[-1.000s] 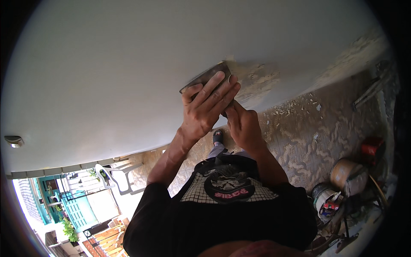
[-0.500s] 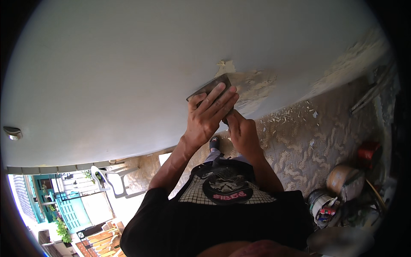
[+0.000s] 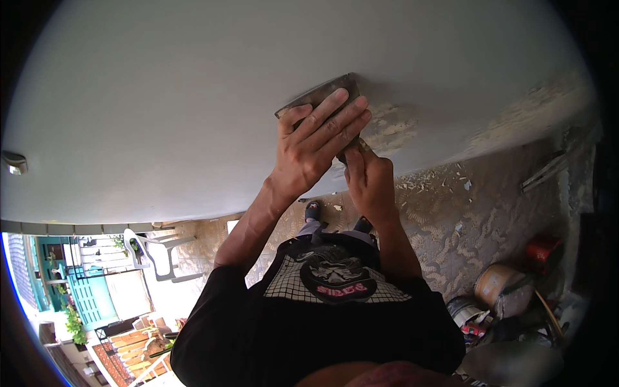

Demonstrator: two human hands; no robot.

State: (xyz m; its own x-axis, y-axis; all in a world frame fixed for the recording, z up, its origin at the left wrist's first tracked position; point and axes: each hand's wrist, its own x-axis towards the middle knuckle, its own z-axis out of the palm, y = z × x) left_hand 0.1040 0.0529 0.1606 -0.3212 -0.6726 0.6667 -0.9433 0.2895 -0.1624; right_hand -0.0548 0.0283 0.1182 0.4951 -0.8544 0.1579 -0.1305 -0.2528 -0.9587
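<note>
A wide, dark-bladed scraper (image 3: 321, 98) lies against the pale grey wall surface (image 3: 193, 84). My left hand (image 3: 309, 145) presses on the back of its blade with fingers stretched and spread, the thumb near the blade's left end. Below it, my right hand (image 3: 373, 184) is closed around the handle, most of which is hidden by the fingers. Right beside the blade, a rough patch of flaking, tan coating (image 3: 393, 124) shows on the wall.
A larger flaking area (image 3: 516, 113) spreads along the wall to the right. Loose chips (image 3: 435, 179) litter the patterned paving (image 3: 438, 222). At the lower right stand a round tub (image 3: 500, 284) and a red container (image 3: 543, 250). A white plastic chair (image 3: 164, 255) is at the left.
Both hands and the scraper have moved up the wall. The pale, ragged piece of coating that showed above the blade is no longer visible.
</note>
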